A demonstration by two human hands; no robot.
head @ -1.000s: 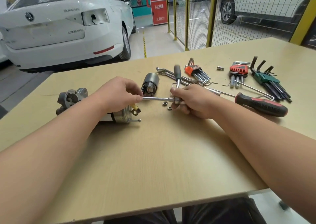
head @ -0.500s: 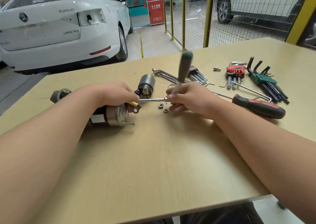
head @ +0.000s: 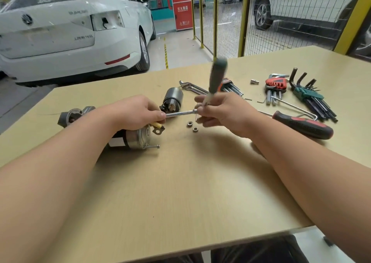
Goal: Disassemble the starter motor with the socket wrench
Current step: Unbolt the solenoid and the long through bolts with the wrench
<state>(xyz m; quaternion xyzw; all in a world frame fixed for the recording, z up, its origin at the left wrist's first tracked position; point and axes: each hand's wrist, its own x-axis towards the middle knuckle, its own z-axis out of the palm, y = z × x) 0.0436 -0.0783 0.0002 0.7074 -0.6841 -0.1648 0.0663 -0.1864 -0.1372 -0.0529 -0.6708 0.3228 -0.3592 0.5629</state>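
Wrench (head: pixel 216 76) swung upright, right hand (head: pixel 224 113) gripping; left hand (head: pixel 132 112) clasps motor (head: pixel 138 139), far from near table (head: pixel 180 198) edge.

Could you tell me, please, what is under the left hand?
The left hand lies over the starter motor; its silver end cap and a protruding bolt show below. The fingers curl round the socket wrench tip, hiding where it meets the motor.

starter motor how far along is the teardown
Done: the solenoid lies detached, two nuts lie loose, and one long bolt sticks out of the end cap. In hand: the right hand grips the socket wrench, and the left hand pinches its extension tip at the starter motor. Left: the end cap and nose housing are still on.
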